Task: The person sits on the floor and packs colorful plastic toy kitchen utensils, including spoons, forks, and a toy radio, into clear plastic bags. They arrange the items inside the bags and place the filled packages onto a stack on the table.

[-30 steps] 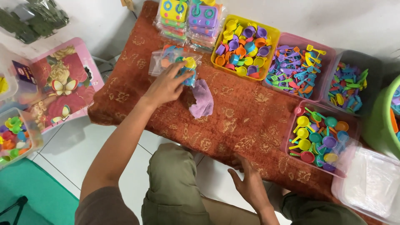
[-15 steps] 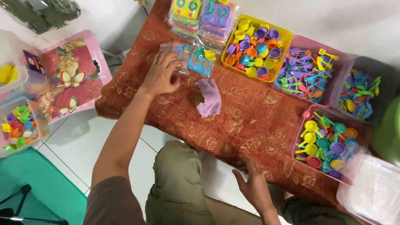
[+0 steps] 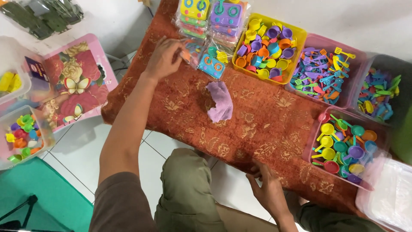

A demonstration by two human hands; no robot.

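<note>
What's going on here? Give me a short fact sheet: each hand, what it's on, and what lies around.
Left hand: grips a clear packet of toy parts at the far side of the rust patterned cloth
Right hand: rests empty on the cloth's near edge
Middle of cloth: purple rag, untouched
Far side: yellow tub of toy cups, pink tub of toy utensils
Right: tub of toy pans
Left, off the cloth: pink butterfly lid

Clear plastic toy packets [image 3: 201, 58] lie below stacked yellow and purple packaged toy sets [image 3: 212, 13].
</note>
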